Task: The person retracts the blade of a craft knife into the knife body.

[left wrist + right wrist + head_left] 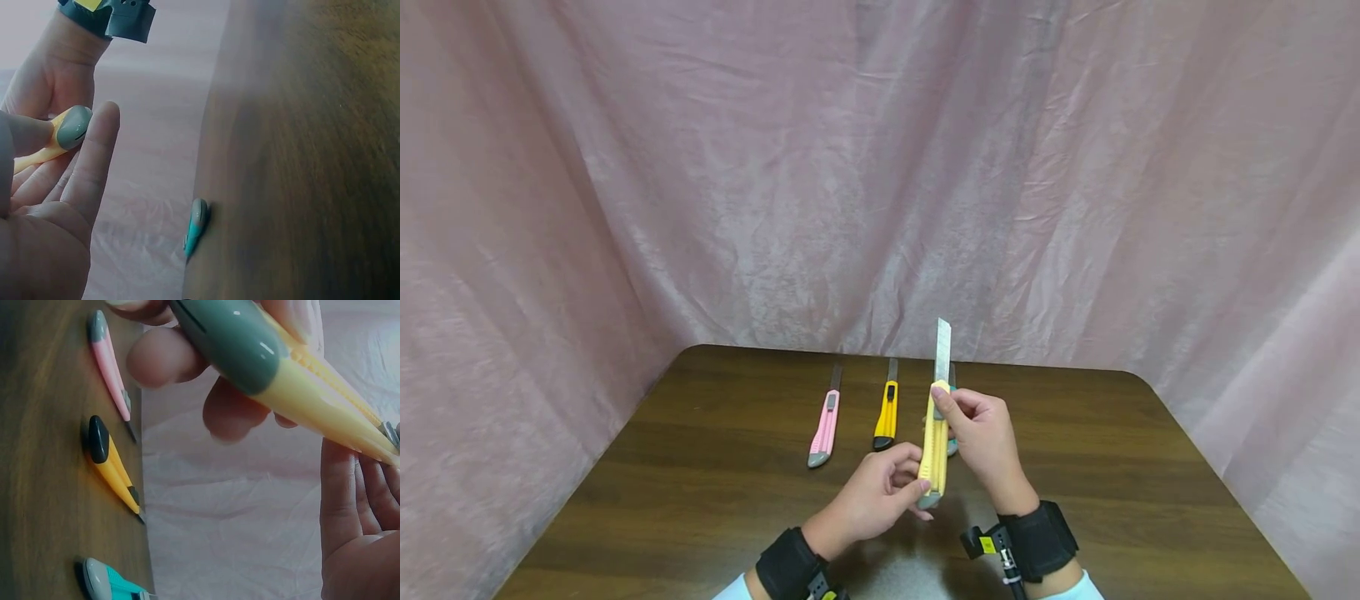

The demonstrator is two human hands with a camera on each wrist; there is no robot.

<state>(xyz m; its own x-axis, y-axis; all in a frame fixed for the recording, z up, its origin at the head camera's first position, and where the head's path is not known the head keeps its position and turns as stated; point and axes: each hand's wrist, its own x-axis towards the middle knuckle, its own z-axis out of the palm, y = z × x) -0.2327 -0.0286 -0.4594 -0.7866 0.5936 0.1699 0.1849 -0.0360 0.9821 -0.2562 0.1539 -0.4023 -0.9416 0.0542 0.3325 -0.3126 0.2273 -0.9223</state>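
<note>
Both hands hold up a pale yellow utility knife (935,446) with a grey end cap, its long blade (943,350) extended and pointing away. The left hand (883,492) pinches the capped end between thumb and fingers. Near the blade end, the right hand (988,437) grips the body, its thumb on the grey slider. In the left wrist view the grey cap (75,127) shows between the left thumb and fingers. Seen from the right wrist, the knife body (312,412) runs from the left fingers to the right hand.
On the brown wooden table (715,467) lie a pink utility knife (826,429) and a yellow-orange one with a black cap (886,414), both with blades out. A teal utility knife (119,584) lies to their right, mostly behind the held knife in the head view. Pinkish curtains (820,183) hang behind.
</note>
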